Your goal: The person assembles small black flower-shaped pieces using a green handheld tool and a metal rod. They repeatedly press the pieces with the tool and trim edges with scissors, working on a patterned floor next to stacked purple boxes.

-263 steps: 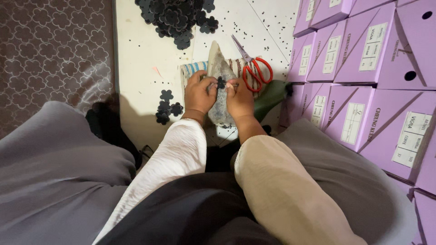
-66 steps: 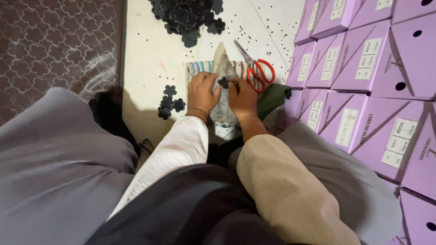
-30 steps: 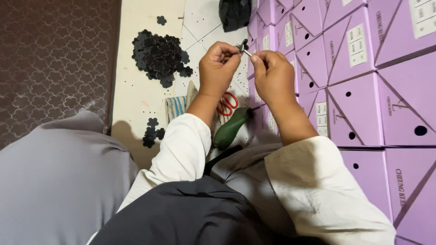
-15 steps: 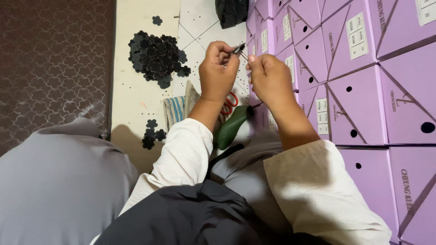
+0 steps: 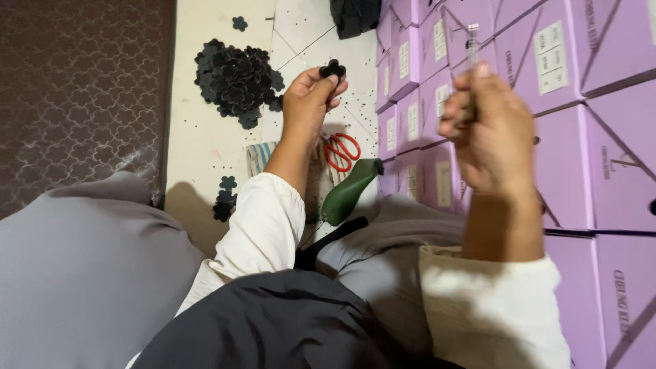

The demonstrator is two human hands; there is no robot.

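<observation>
Head view: left hand [image 5: 309,102] pinches a black clover-shaped piece [image 5: 333,70]; right hand [image 5: 490,130] grips a thin clear tube [image 5: 472,41].

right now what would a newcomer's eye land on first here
The wall of purple boxes filling the right side, then the heap of black flower-shaped pieces on the pale floor at upper left. Between them, the left hand pinches one black piece while the right hand is raised.

One head-worn view only: the floor is looked down upon steeply, at close range, with the purple boxes [image 5: 547,102] framed along its right.
</observation>
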